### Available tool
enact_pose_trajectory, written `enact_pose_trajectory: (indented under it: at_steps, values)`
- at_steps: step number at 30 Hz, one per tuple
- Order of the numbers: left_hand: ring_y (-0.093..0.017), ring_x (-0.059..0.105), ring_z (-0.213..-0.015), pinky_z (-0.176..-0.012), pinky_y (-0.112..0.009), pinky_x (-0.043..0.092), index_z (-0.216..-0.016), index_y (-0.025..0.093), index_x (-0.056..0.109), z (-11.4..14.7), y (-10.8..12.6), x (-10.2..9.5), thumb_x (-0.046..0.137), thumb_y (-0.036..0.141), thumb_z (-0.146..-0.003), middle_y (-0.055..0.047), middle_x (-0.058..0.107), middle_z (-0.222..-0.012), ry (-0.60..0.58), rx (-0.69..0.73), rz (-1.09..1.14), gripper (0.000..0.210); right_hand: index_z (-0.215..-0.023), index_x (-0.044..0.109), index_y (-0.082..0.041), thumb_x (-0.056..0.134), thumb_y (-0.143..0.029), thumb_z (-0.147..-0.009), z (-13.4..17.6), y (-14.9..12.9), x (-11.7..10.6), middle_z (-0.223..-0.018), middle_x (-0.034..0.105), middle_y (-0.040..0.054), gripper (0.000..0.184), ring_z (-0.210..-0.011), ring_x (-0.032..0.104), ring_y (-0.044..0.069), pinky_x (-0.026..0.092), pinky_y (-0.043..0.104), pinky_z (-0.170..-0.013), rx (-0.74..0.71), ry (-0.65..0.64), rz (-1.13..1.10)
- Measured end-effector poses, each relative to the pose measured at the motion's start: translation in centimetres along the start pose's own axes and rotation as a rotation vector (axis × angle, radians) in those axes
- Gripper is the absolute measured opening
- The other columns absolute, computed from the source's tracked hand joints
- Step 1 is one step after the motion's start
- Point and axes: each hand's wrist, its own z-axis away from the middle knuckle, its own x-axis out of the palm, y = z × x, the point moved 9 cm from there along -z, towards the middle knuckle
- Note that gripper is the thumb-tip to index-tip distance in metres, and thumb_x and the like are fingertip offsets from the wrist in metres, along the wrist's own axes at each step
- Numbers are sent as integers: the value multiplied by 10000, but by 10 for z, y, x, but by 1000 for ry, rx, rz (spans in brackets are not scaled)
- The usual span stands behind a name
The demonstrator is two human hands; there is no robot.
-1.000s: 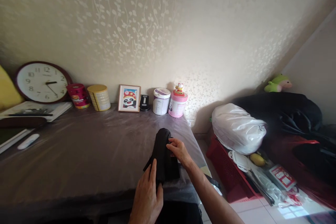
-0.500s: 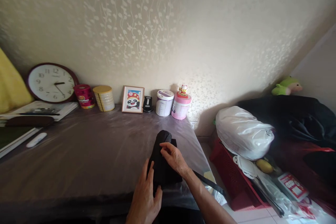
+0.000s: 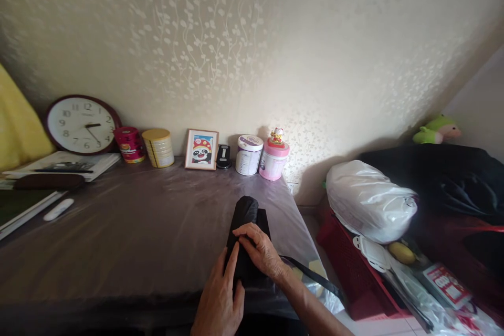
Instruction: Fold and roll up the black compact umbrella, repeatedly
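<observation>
A rolled black fabric bundle point(image 3: 244, 211) lies near the front right of the table, with a flat black flap beside its right side. My left hand point(image 3: 223, 289) wraps its near left side, index finger along the top and thumb at the near end. Bent over the top, my right hand point(image 3: 260, 252) has its fingers pinched on the fabric close to the left index fingertip. What exactly sits between those fingers is hidden. A black strap point(image 3: 315, 276) runs from under my right wrist over the table's right edge.
Along the wall stand a clock point(image 3: 82, 125), a pink tin point(image 3: 129, 145), a yellow-lidded can point(image 3: 158, 149), a framed panda picture point(image 3: 201, 150) and two tubs point(image 3: 249, 156). Past the table's right edge is a red basket point(image 3: 346, 262) under a white plastic bag point(image 3: 366, 199).
My right hand has moved down and toward me along the bundle, bringing its fingertips to my left index finger. The left hand keeps its hold.
</observation>
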Motion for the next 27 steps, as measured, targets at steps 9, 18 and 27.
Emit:
enact_pose_trajectory:
  at_steps: [9, 18, 27]
  values:
    - [-216, 410, -1256, -1008, -398, 395, -1394, 216, 196, 0, -2, -2, 330, 219, -812, -107, 394, -1378, -3, -27, -21, 598, -1140, 580, -254, 365, -236, -929, -21, 19, 10, -1194, 606, 35, 302, -1239, 411, 168, 199, 456, -1078, -106, -105, 322]
    - [-251, 486, -1173, -923, -416, 439, -1399, 219, 189, -3, -1, -8, 344, 219, -787, -107, 450, -1336, -59, -79, -113, 632, -1022, 643, -255, 349, -245, -936, -68, 66, 12, -1120, 647, 21, 307, -1209, 436, 176, 189, 442, -1063, -7, -103, 351]
    - [-206, 572, -1066, -833, -341, 481, -1401, 301, 95, 0, -2, -5, 304, 211, -819, -97, 315, -1417, -143, -178, 73, 624, -1045, 615, -207, 457, -247, -860, -75, 97, -23, -1129, 623, 71, 247, -1101, 517, 197, 309, 374, -1014, 255, 80, 192]
